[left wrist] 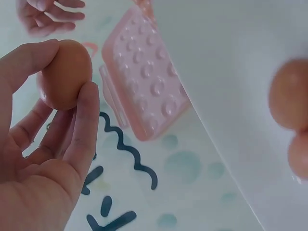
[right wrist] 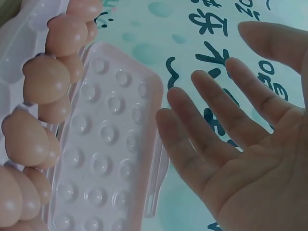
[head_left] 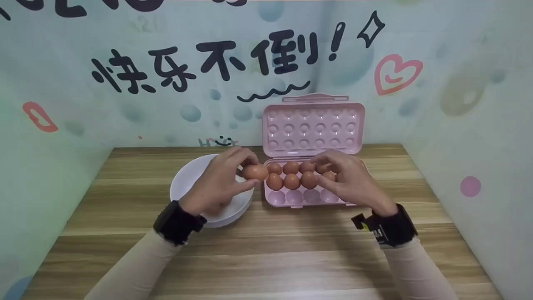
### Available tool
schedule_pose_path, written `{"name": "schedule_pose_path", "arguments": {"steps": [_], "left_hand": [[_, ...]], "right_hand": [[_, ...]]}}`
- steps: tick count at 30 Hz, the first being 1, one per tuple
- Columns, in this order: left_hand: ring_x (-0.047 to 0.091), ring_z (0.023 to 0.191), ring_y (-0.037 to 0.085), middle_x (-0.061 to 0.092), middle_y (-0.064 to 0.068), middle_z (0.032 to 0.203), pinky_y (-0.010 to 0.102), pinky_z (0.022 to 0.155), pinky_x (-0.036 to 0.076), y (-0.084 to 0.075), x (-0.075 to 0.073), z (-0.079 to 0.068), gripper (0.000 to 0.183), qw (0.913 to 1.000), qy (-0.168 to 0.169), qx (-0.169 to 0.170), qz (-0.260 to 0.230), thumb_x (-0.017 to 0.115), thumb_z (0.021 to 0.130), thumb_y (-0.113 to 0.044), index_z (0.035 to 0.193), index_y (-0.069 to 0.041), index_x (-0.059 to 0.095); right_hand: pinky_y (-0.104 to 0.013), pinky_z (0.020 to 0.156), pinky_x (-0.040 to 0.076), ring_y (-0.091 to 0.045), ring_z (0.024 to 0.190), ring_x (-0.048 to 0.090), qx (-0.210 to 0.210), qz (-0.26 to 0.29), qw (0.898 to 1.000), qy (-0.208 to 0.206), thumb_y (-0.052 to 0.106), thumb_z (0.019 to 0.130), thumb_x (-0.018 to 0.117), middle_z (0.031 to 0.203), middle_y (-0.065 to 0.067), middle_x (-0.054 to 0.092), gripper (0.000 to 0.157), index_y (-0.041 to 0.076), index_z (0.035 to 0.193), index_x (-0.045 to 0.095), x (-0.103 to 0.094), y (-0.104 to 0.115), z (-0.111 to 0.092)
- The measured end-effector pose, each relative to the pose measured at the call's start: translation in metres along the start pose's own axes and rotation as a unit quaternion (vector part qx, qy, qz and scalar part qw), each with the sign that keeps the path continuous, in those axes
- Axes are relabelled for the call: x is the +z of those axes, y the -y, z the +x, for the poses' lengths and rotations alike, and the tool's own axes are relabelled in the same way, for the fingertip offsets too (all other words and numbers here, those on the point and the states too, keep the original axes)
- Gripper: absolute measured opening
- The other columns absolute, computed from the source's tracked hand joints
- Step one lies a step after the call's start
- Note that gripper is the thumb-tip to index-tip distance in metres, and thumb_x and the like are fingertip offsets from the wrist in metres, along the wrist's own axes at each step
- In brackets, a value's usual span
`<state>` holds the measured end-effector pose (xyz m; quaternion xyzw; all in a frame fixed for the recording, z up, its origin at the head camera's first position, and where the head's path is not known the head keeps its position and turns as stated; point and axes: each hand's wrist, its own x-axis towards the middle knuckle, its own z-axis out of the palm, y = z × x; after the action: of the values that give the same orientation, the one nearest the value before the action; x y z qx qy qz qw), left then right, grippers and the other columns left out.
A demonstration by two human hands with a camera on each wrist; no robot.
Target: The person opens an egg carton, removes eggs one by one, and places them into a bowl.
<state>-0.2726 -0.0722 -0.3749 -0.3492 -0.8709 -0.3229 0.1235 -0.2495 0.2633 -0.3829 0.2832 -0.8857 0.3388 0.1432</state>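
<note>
Here, a smooth-shelled oval egg (left wrist: 66,74) between pinched left fingers (left wrist: 85,122), right fingers (right wrist: 228,108) loosely spread.

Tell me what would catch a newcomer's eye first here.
First, the open pink egg carton on the table, its rows of brown eggs below the raised lid. Next, the bold black lettering across the wall behind. Then the egg pinched in the left hand, near the right side of the white bowl.

Desk (head_left: 291,254) wood-grained, streaked light and brown. White bowl (head_left: 187,179) stands on it; open pink egg box (head_left: 312,133) just right.
</note>
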Motion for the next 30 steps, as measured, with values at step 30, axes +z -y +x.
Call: {"name": "schedule_pose_path", "arguments": {"steps": [30], "left_hand": [[0.059,0.093,0.028,0.068,0.009,0.097,0.039,0.080,0.048,0.072,-0.042,-0.044,0.027,0.9891,0.107,-0.081,0.060,0.085,0.082,-0.006,0.101,-0.005,0.067]], "right_hand": [[-0.054,0.094,0.046,-0.029,0.115,0.066,-0.012,-0.147,0.989,0.033,0.017,0.087,0.083,0.119,-0.005,0.073,0.035,0.014,0.120,0.073,0.004,-0.011,-0.003]]}}
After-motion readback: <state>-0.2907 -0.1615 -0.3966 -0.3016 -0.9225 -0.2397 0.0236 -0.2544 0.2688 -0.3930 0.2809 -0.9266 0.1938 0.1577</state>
